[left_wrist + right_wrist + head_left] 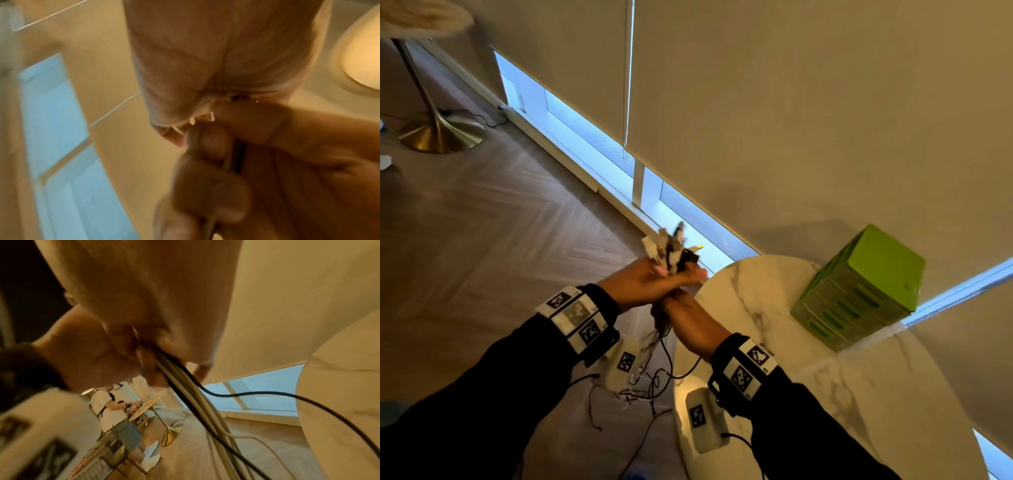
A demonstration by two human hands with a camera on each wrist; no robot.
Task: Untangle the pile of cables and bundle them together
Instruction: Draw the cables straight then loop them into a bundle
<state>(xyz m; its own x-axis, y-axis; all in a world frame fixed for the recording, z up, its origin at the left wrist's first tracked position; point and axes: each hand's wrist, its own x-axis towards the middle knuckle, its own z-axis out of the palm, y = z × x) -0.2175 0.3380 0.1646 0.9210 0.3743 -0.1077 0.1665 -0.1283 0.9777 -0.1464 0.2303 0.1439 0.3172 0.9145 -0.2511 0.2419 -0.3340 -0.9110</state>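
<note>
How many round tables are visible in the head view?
2: a marble table under the right hand, bearing a green box; another table at top left, cut by the frame.

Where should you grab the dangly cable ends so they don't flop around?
Probably just under the right hand, where the cables still run side by side. Come from the floor side, away from the marble table; lower down they splay into loose loops.

A furnished room of a home or apartment is shown. A pale herringbone wood floor [493,219] is laid, beige roller blinds [791,102] are drawn over low windows, and a round white marble-topped table [756,301] is set near a second table on a flared brass pedestal base [438,133].
</note>
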